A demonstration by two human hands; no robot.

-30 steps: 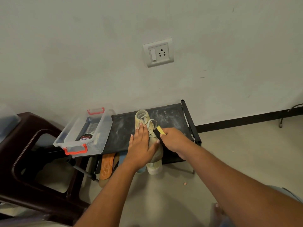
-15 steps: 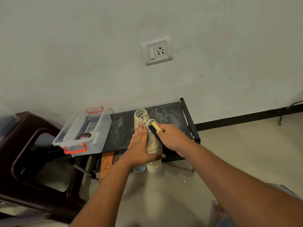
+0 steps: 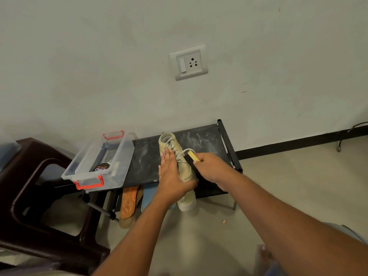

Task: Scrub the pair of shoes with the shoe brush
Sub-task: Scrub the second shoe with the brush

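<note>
A beige lace-up shoe (image 3: pixel 184 168) lies on top of a low black rack (image 3: pixel 201 140), its opening toward the wall. My left hand (image 3: pixel 171 176) lies flat along the shoe's left side, fingers straight and thumb hooked round the toe end. My right hand (image 3: pixel 211 168) grips a shoe brush (image 3: pixel 192 157) with a yellow back and black bristles, held against the shoe's right side by the laces. A second pale shoe (image 3: pixel 187 202) sits below the rack's front edge, mostly hidden by my left hand.
A clear plastic box (image 3: pixel 111 174) with red handles holds a polish tin and stands on the rack's left end. An orange-soled shoe (image 3: pixel 128 204) lies under the rack. A dark brown plastic chair (image 3: pixel 29 196) stands at left. A wall socket (image 3: pixel 189 62) is above.
The brush in my right hand has moved up the shoe from near the toe toward the laces. My left hand stays on the shoe.
</note>
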